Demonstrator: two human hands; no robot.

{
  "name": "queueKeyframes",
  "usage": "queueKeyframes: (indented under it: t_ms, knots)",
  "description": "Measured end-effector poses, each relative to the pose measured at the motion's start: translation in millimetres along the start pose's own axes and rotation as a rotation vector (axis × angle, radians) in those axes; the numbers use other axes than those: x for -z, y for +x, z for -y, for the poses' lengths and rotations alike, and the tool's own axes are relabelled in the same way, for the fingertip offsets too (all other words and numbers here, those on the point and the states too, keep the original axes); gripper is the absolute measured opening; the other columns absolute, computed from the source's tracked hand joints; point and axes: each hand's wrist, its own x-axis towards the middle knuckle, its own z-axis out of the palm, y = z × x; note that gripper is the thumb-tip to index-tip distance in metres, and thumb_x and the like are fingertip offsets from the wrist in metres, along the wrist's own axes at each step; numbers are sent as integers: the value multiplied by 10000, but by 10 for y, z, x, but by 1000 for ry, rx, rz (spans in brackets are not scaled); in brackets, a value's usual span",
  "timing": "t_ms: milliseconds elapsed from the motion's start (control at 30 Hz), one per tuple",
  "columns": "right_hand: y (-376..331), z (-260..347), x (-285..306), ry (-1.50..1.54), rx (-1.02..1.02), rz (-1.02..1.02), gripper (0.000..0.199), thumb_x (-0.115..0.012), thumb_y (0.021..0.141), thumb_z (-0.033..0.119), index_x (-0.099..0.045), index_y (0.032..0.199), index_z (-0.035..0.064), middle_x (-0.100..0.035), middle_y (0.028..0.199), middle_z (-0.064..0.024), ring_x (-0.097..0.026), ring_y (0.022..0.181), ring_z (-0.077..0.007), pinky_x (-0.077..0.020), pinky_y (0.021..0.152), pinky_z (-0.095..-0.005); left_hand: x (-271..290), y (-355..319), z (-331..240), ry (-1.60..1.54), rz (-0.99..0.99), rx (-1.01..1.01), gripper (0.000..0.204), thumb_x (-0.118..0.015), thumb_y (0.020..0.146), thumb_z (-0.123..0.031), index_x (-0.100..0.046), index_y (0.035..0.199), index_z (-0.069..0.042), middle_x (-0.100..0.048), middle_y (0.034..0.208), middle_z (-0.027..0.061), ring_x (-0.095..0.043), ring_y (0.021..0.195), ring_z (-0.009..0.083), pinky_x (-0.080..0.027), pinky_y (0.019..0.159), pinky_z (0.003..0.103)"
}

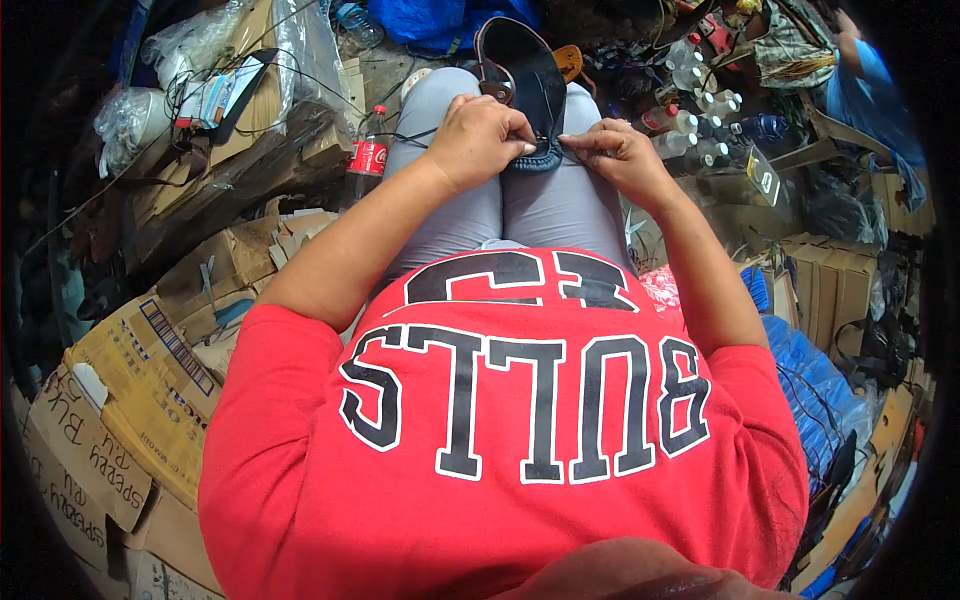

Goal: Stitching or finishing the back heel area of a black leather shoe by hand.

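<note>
On my grey-trousered lap lies a shoe (537,85) with a black inside, brown leather at its sides and a puckered dark edge at the end close to me. My left hand (480,138) is closed, thumb and forefinger pinching that puckered edge. From the other side my right hand (618,158) comes in, its thumb and forefinger pressed together just beside the same edge. What lies between those right fingertips is too small to make out. A thin dark cord (410,137) runs leftward from beside my left hand across my thigh.
A red-labelled bottle (369,155) stands left of my knee. Several small bottles (690,125) crowd the right side. Flattened cardboard (150,370) lies at lower left, plastic bags (305,50) at upper left, and blue plastic sheeting (815,400) at right.
</note>
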Motion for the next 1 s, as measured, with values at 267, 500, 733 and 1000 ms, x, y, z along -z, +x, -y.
queueKeyframes:
  t_ms: [267, 500, 733, 1000]
  knots:
    - [-17, 45, 5, -22, -28, -56, 309, -686, 744, 73, -701, 1036, 174, -617, 799, -23, -539, 785, -146, -447, 724, -273, 89, -6, 115, 3, -7, -90, 185, -697, 728, -112, -711, 909, -147, -623, 763, 61, -568, 781, 225, -428, 742, 358]
    - [78, -20, 8, 481, -269, 28, 296, -654, 822, 66, -634, 1117, 62, -603, 802, 31, -508, 707, -28, -425, 641, -182, 17, 113, 10, -201, -3, 186, 207, -690, 729, -80, -705, 933, -111, -667, 793, 71, -612, 757, 197, -478, 726, 325]
    - [194, -37, 137, 496, -292, 140, 294, -652, 816, 52, -627, 1108, 29, -625, 843, 18, -532, 739, -34, -436, 671, -181, -2, 219, -52, -190, 8, 260, 187, -697, 739, -125, -696, 924, -96, -667, 776, 46, -626, 736, 141, -476, 728, 273]
    - [193, -169, 91, 461, -268, 133, 263, -670, 815, 63, -652, 1076, 35, -629, 832, 29, -528, 711, -27, -438, 634, -176, 111, 140, 68, -237, 75, 118, 295, -714, 696, -37, -706, 975, -134, -651, 773, 73, -598, 707, 172, -476, 694, 293]
